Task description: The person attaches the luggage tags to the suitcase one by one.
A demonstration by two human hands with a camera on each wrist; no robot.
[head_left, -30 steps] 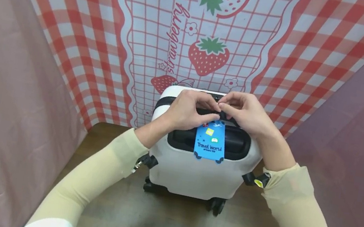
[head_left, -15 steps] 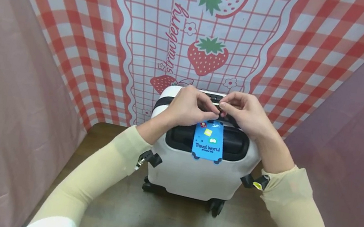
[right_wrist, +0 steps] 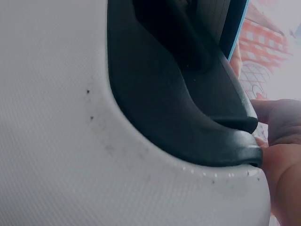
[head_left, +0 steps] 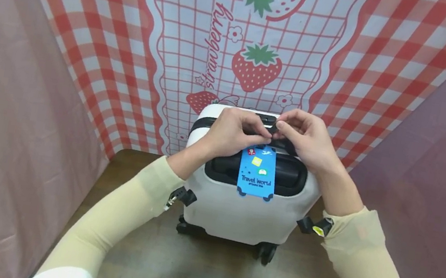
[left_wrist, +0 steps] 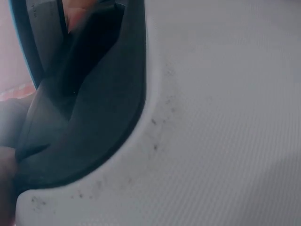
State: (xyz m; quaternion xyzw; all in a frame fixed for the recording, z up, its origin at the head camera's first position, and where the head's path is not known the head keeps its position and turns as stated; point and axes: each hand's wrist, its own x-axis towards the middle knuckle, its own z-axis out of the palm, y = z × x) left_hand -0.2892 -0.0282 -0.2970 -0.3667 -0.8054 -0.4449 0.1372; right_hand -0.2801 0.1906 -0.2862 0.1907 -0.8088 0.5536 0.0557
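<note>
A white suitcase (head_left: 237,214) stands upright, with a black carry handle (head_left: 289,147) across its recessed top. From the handle hangs a blue luggage tag (head_left: 257,176) printed "Travel World". My left hand (head_left: 230,133) pinches the tag's dark strap just above the tag, thumb and fingertips together. The right hand (head_left: 308,135) pinches the strap's dark end (head_left: 273,128) between thumb and index finger, a little higher and to the right. The strap's path round the handle is mostly hidden by fingers. The right wrist view shows part of the right hand (right_wrist: 289,165) beside the handle recess (right_wrist: 155,103).
The suitcase's black wheels (head_left: 266,253) rest on a brown wooden surface (head_left: 202,272). Behind it hangs a red-and-white strawberry cloth (head_left: 261,33). Pinkish curtains (head_left: 20,116) close in both sides. Black straps with small devices (head_left: 320,226) sit at the wrists.
The right hand has drawn slightly up and right, away from the left fingertips, and the strap's dark end now shows between them. The left hand and tag have barely moved.
</note>
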